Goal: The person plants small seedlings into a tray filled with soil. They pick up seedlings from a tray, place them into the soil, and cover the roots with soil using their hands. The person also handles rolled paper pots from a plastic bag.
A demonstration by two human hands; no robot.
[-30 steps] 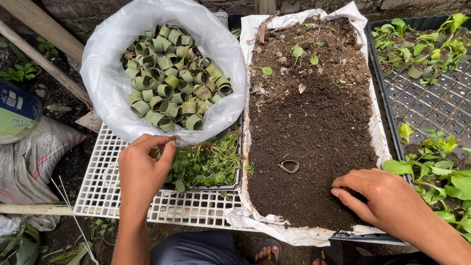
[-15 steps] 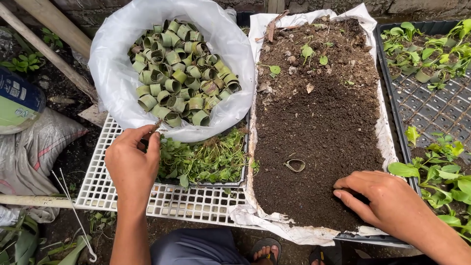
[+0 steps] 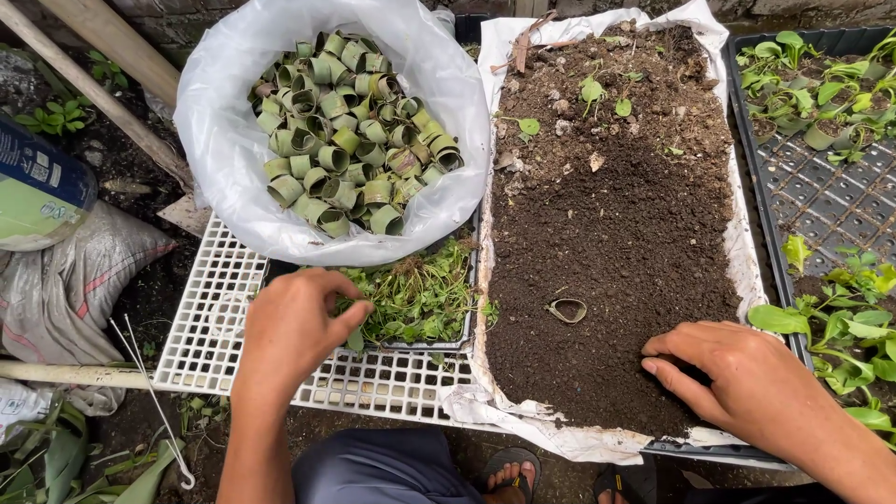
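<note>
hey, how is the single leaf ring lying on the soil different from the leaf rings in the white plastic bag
The single leaf ring lies alone and flat on the dark soil, squashed to a lopsided loop; the bagged rings sit heaped together, mostly rounder.

The single ring looks brownish and dull, while the bagged rings are green.

The single ring is a thin, low band; the bagged rings look taller, like short tubes.

Both are strips curled into open loops.

Green rolled leaf rings fill a translucent white plastic bag. Dark brown soil lies on a white liner. The grid tray is white, the seedling tray black, its seedlings bright green.
</note>
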